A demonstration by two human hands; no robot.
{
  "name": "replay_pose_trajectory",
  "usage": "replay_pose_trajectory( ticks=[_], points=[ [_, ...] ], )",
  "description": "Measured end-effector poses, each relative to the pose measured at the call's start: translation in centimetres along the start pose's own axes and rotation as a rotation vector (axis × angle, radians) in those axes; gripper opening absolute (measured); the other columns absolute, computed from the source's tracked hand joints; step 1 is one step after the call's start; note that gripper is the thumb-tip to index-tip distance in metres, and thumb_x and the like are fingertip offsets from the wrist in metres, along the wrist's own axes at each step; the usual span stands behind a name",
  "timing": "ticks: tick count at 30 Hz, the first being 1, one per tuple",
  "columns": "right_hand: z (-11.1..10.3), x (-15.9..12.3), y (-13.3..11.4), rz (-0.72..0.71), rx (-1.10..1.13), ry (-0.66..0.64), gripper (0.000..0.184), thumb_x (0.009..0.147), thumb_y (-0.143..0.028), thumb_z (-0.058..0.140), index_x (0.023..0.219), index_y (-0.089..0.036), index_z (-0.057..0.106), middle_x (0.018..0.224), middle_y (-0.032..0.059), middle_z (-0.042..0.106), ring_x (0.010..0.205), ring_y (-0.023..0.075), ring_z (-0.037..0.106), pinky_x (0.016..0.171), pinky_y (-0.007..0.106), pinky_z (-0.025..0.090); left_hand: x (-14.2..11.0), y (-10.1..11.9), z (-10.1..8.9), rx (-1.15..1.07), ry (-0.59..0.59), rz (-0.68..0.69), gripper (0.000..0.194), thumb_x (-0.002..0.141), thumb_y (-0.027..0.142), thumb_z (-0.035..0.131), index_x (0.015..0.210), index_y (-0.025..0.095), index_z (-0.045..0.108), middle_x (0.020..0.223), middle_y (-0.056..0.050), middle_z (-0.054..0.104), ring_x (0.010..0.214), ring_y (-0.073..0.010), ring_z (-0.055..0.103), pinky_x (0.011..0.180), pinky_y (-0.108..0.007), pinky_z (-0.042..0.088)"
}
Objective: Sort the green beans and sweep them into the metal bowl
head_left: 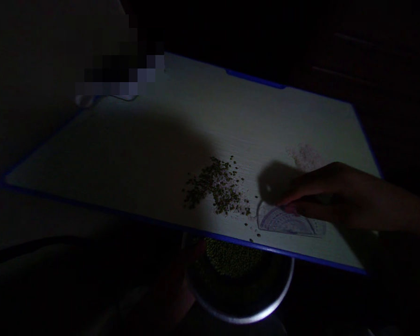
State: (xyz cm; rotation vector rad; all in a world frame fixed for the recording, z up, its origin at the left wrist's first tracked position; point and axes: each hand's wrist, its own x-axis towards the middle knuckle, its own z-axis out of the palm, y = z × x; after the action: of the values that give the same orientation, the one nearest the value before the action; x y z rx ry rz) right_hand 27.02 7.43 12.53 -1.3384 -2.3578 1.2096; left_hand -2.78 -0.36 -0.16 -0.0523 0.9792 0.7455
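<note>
My right hand (315, 193) pinches a clear protractor (287, 224) on the white, blue-edged worktop (266, 112), right of a pile of green beans and pale grains (219, 189); a light, low grip should keep its edge flat and the small pieces together. My left hand (182, 294) holds a metal bowl (262, 315) of green beans under the near edge, best kept level and close, with dim light across the surface and a nearly black room beyond.

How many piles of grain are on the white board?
2. One mixed pile of dark and pale grains near the middle of the board; one pale pile beyond the right hand, which may hide more.
</note>
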Motion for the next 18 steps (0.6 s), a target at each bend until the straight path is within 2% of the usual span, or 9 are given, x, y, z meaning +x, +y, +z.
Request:
replay_pose_trajectory(
  ticks=[4,7,9,11,14,18],
  points=[
    [0.2,0.1,0.0,-0.026,0.000,-0.066,0.026,0.099,-0.039,0.062,0.110,-0.024,0.080,0.095,0.0030,0.082,0.080,0.0149,0.077,0.070,0.024,0.056,-0.2,0.4,0.7,0.003,-0.003,-0.024,0.043,0.088,0.026,0.072,0.131,0.028,0.072,0.116,-0.003,0.083,0.137,-0.0306,0.059,0.122,-0.048,0.036],
    [0.2,0.1,0.1,-0.025,0.000,-0.062,0.027,0.099,-0.040,0.062,0.111,-0.024,0.080,0.096,0.0035,0.082,0.081,0.0154,0.077,0.070,0.024,0.057,-0.4,0.6,1.2,0.005,0.032,-0.031,0.022,0.083,0.025,0.076,0.104,0.026,0.082,0.101,-0.004,0.086,0.135,-0.0303,0.061,0.123,-0.046,0.034],
    [0.1,-0.1,0.1,-0.006,-0.006,-0.041,0.026,0.098,-0.040,0.064,0.110,-0.025,0.080,0.097,0.0034,0.083,0.081,0.0158,0.078,0.070,0.024,0.057,-0.5,0.8,1.6,0.005,0.094,-0.031,0.006,0.079,0.022,0.080,0.082,0.027,0.081,0.088,-0.002,0.086,0.133,-0.0292,0.062,0.124,-0.044,0.032],
    [-0.1,-0.3,0.2,0.009,-0.006,-0.005,0.024,0.097,-0.040,0.066,0.110,-0.026,0.080,0.097,0.0033,0.083,0.082,0.0164,0.078,0.069,0.025,0.058,-0.7,0.9,1.9,0.015,0.144,-0.035,0.012,0.078,0.019,0.081,0.070,0.027,0.077,0.080,-0.001,0.085,0.133,-0.0285,0.063,0.124,-0.043,0.031],
    [-0.2,-0.4,0.3,0.019,-0.007,0.028,0.024,0.096,-0.039,0.067,0.111,-0.027,0.081,0.096,0.0030,0.083,0.079,0.0164,0.078,0.067,0.025,0.058,-0.9,1.1,2.1,0.032,0.133,-0.046,0.015,0.081,0.019,0.078,0.068,0.026,0.077,0.083,-0.004,0.086,0.133,-0.0292,0.063,0.123,-0.044,0.032],
    [0.1,0.0,0.1,-0.012,0.000,-0.013,0.023,0.097,-0.038,0.065,0.109,-0.026,0.081,0.094,0.0032,0.083,0.078,0.0167,0.077,0.067,0.026,0.058,-0.9,1.1,2.0,0.003,0.037,-0.047,0.009,0.085,0.021,0.075,0.080,0.025,0.081,0.089,-0.005,0.086,0.131,-0.0304,0.064,0.122,-0.046,0.035]
  ],
)
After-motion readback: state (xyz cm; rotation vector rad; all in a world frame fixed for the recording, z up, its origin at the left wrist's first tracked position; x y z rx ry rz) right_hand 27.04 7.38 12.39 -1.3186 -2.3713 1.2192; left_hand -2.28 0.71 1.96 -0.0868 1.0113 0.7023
